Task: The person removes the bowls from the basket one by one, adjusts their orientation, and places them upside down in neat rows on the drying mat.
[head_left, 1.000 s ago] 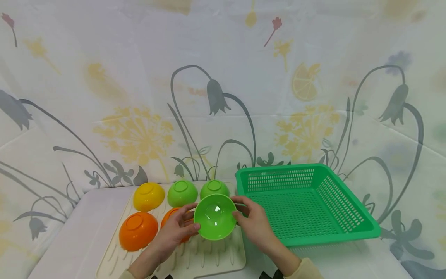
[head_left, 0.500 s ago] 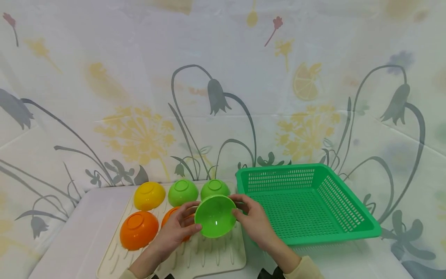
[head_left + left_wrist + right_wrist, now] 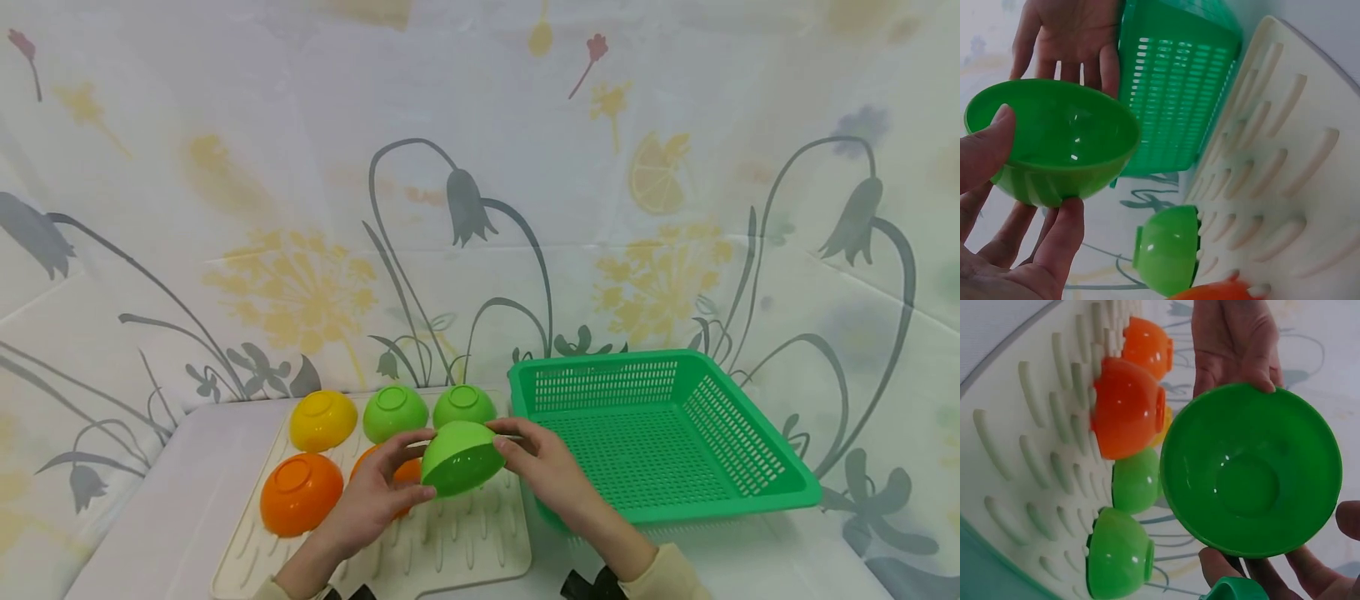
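Just above the drying mat, a glossy green bowl (image 3: 459,462) is held between both hands, its opening tilted down toward the front. My left hand (image 3: 378,492) grips it from the left; in the left wrist view its thumb lies over the rim and its fingers support the outside of the bowl (image 3: 1054,181). On the opposite side my right hand (image 3: 551,471) holds the rim with thumb and fingers. The right wrist view looks into the bowl (image 3: 1250,481), and nothing shows inside. An orange bowl (image 3: 408,473) behind my left hand is partly hidden.
Upside down on the cream drying mat (image 3: 472,550) stand a yellow bowl (image 3: 322,421), another orange bowl (image 3: 302,494) and two green bowls, one left (image 3: 395,414) and one right (image 3: 464,406). A green plastic basket (image 3: 720,506) sits to the right, against the patterned cloth backdrop.
The held green bowl has turned over: its opening faced up toward the head camera, and now it tips downward with the outside showing on top. Both hands keep hold of it.
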A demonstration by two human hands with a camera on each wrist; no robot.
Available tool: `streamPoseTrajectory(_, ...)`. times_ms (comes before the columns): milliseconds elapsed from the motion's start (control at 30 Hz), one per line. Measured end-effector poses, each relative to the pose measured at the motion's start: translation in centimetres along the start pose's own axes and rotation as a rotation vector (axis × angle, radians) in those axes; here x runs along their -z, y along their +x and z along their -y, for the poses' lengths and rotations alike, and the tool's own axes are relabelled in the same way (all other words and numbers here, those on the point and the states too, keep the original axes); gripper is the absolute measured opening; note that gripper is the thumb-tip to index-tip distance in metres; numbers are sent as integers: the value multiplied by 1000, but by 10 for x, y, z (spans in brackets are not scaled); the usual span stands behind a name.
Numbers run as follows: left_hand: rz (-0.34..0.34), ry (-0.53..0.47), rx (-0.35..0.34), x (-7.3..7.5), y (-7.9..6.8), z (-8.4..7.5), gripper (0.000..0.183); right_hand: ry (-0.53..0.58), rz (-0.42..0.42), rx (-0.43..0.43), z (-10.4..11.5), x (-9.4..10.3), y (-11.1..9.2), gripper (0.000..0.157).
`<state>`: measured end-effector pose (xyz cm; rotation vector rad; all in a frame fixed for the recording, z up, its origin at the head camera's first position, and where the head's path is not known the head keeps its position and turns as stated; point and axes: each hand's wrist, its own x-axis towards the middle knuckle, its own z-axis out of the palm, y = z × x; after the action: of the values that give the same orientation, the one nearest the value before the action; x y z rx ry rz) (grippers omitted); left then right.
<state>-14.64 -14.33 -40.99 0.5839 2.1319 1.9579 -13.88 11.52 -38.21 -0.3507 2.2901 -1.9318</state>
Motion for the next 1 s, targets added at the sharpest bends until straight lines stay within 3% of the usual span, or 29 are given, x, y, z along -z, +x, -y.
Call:
streamPoseTrajectory(100, 17, 14, -45, -2, -1, -1, 65, -13, 24, -20, 2, 2, 0, 48)
streamPoseTrajectory(300, 20, 183, -157, -7, -1, -3, 63, -60, 57, -67, 6, 4, 0, 56)
streamPoseTrajectory(400, 40, 214, -186, -7, -1, -2, 62, -53, 67, -78, 6, 3, 0, 58)
streamPoseTrajectory(700, 35, 214, -196, -10, -3, -3, 67, -4, 45, -50, 2, 0, -2, 58)
streamPoseTrajectory(1000, 71, 164, -119, -13, -3, -3, 69, 35, -7, -12, -1, -7, -5, 60)
